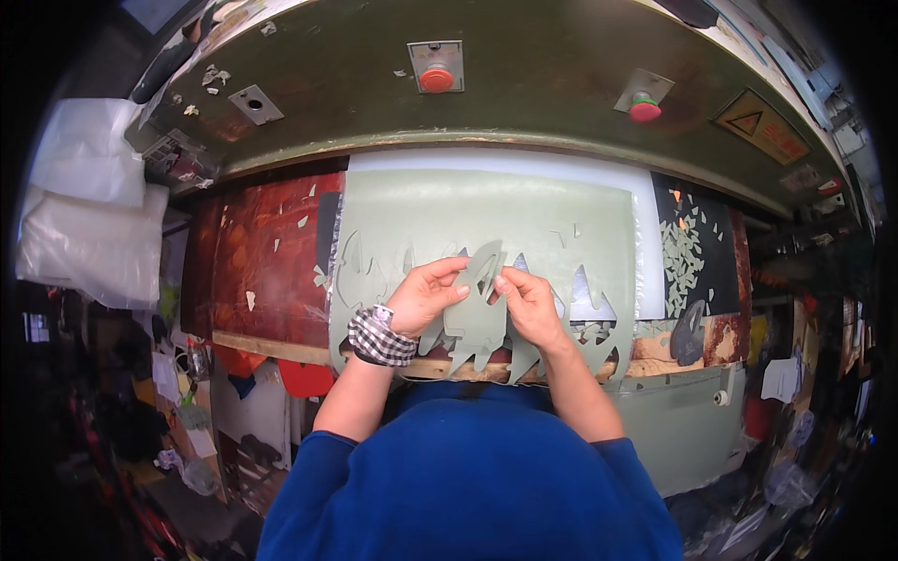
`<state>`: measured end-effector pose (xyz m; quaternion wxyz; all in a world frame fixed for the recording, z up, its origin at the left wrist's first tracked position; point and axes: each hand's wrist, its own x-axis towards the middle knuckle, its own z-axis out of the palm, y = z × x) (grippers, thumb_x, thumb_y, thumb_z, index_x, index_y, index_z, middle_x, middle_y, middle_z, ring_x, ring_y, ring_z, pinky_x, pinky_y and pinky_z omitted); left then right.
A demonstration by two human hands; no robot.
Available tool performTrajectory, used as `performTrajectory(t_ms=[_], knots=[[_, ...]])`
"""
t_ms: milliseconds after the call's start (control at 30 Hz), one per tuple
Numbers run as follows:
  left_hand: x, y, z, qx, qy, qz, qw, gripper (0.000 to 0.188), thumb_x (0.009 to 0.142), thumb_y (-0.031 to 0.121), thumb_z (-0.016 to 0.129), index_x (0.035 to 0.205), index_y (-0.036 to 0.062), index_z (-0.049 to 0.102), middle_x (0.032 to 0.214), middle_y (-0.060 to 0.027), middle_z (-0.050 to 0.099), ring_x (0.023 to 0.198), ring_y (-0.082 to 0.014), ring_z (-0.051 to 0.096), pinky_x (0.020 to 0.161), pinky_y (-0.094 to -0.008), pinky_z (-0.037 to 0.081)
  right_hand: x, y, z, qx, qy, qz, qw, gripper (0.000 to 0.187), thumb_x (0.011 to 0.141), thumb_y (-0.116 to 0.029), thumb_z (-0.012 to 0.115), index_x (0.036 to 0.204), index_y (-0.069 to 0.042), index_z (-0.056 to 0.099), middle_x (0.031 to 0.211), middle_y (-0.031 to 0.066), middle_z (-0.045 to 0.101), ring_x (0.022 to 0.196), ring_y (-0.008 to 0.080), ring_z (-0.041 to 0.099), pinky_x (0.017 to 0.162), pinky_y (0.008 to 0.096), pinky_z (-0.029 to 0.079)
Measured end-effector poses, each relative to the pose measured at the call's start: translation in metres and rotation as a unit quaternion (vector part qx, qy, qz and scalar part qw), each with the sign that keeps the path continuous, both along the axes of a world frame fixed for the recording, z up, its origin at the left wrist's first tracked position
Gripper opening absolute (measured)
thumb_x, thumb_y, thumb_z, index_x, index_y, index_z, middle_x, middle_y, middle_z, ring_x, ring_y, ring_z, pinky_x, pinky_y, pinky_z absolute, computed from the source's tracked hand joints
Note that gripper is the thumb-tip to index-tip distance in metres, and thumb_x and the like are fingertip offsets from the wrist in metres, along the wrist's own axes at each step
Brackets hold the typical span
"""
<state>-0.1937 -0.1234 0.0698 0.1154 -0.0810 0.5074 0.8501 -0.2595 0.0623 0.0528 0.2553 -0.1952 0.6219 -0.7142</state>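
Head view: your left hand (432, 294) and right hand (533, 309) have their fingers (456, 294) clamped on opposite sides of the green cutout (475, 318), likely to steady it over the near part of the green sheet (486, 206); how many layers they pinch is hard to tell.

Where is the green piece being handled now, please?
Near the head view's centre, the piece is between the left hand and right hand, over the green sheet.

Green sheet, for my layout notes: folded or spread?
Spread: the green sheet lies broad and flat across the white surface.
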Motion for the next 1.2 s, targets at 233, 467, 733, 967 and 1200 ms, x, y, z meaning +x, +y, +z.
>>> performTrajectory(t_ms=[233,467,733,967,1200], knots=[[0.028,0.004,0.012,-0.211,-0.029,-0.062,0.975,0.043,0.088,-0.005,0.061,0.130,0.0026,0.055,0.103,-0.0058,0.066,0.093,-0.0076,0.060,0.081,-0.0232,0.052,0.029,0.017,-0.001,0.113,-0.007,0.054,0.992,0.011,0.090,-0.006,0.064,0.090,0.004,0.067,0.080,0.0026,0.061,0.069,0.0057,0.055,0.059,0.0230,0.045],[0.055,0.020,0.031,-0.480,0.122,-0.056,0.867,0.032,0.080,0.004,0.072,0.111,0.0046,0.067,0.082,-0.0124,0.065,0.071,-0.0207,0.061,0.064,-0.0302,0.049,0.051,0.020,-0.006,0.074,-0.089,0.014,0.993,0.012,0.085,0.003,0.060,0.095,0.002,0.068,0.076,-0.0015,0.063,0.064,0.0018,0.053,0.056,0.0184,0.043],[0.064,0.004,0.012,-0.234,-0.067,-0.108,0.964,0.028,0.087,0.003,0.066,0.115,-0.0003,0.064,0.099,-0.0119,0.069,0.088,-0.0126,0.065,0.076,-0.0261,0.054,0.043,0.039,0.016,0.119,0.084,0.153,0.977,0.009,0.084,-0.008,0.071,0.085,0.000,0.071,0.062,0.0028,0.058,0.055,0.0064,0.049,0.048,0.0255,0.037],[0.074,-0.021,0.011,-0.159,-0.076,-0.068,0.982,0.026,0.089,-0.003,0.061,0.115,-0.0048,0.061,0.102,-0.0091,0.068,0.092,-0.0104,0.064,0.082,-0.0241,0.053,0.001,0.082,0.042,0.199,-0.082,0.092,0.972,0.007,0.085,-0.004,0.066,0.083,0.003,0.069,0.078,0.0085,0.066,0.067,0.0100,0.061,0.059,0.0257,0.050],[0.080,-0.014,0.016,-0.239,-0.024,-0.012,0.971,0.027,0.087,-0.001,0.064,0.114,0.0010,0.063,0.097,-0.0033,0.065,0.086,-0.0062,0.062,0.076,-0.0208,0.052,0.048,0.067,0.004,0.207,0.368,-0.015,0.907,0.019,0.074,-0.003,0.074,0.091,0.002,0.069,0.100,0.0157,0.066,0.083,0.0273,0.065,0.074,0.0351,0.052]])
